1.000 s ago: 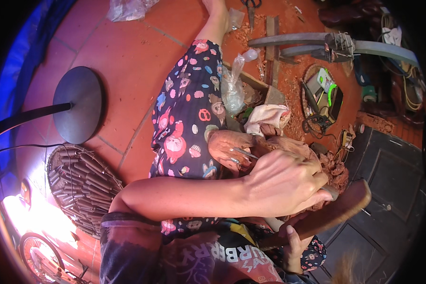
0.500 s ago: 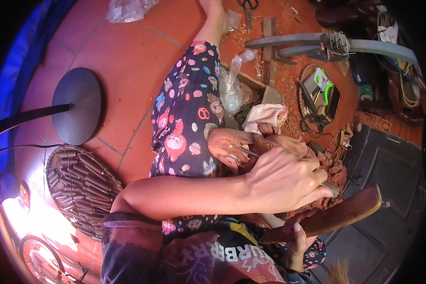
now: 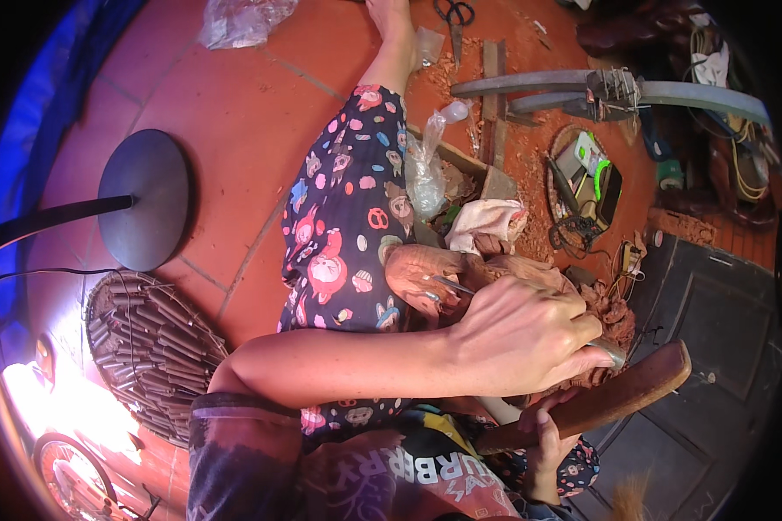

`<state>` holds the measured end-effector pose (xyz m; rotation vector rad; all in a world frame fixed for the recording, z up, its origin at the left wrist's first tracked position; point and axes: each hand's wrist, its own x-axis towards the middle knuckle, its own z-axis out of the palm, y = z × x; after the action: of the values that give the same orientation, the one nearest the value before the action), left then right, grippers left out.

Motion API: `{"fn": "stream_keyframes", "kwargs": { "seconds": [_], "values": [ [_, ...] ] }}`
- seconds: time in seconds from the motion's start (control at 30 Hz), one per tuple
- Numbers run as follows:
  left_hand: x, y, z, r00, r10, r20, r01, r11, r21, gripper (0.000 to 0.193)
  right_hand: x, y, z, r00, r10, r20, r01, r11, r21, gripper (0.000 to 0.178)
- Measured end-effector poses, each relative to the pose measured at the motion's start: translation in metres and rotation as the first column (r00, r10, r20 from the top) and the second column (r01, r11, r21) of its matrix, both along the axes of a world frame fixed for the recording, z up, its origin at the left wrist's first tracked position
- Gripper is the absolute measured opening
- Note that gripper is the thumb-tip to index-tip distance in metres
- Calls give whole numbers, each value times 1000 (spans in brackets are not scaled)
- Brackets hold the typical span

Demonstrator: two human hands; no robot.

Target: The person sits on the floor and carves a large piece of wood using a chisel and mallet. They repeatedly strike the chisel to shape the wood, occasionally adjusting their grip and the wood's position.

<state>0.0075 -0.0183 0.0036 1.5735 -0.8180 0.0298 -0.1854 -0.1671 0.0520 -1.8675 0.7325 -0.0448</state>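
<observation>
My left hand (image 3: 526, 334) is closed in a fist round a metal chisel (image 3: 450, 285). The blade's tip rests on a carved reddish-brown wood piece (image 3: 419, 267) beside my leg. Out of the thumb side of that fist sticks the chisel's butt end (image 3: 617, 354). My right hand (image 3: 551, 441) grips a flat, paddle-like wooden mallet (image 3: 639, 391), which points up to the right. A gap shows between the mallet and the chisel's butt. My left hand and forearm hide part of the carving.
My patterned trouser leg (image 3: 339, 252) stretches forward. A basket of brown-handled tools (image 3: 148, 352) and a black round stand base (image 3: 146, 200) are at left. Ahead lie a white cloth (image 3: 485, 224), a plastic bag (image 3: 426, 182), scissors (image 3: 456, 22) and a tray with a phone (image 3: 589, 161).
The mallet has moved slightly left in my right hand. My left hand keeps the chisel at about the same place on the wood. The whole view has shifted a little.
</observation>
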Motion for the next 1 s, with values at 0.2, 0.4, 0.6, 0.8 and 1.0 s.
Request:
{"fn": "stream_keyframes", "kwargs": {
  "seconds": [0.2,0.4,0.6,0.8,1.0],
  "values": [
    [1,0,-2,1000,32,2,-31,999,-14,31,11,7,2,992,-92,84,82,989,122,44],
    [1,0,-1,996,21,-91,-26,998,-54,30,17,-2,12,1000,15,-9,-15,998,-64,46],
    [1,2,0,993,21,-113,-22,1000,-7,27,10,-23,9,993,104,-53,-111,984,-142,47],
    [5,-1,4,987,46,-154,-62,993,-101,25,19,-21,29,976,164,-140,-185,970,-156,51],
    [7,2,6,983,107,-148,-119,990,-79,25,31,-18,30,992,105,-68,-114,983,-146,54]
  ]
}}
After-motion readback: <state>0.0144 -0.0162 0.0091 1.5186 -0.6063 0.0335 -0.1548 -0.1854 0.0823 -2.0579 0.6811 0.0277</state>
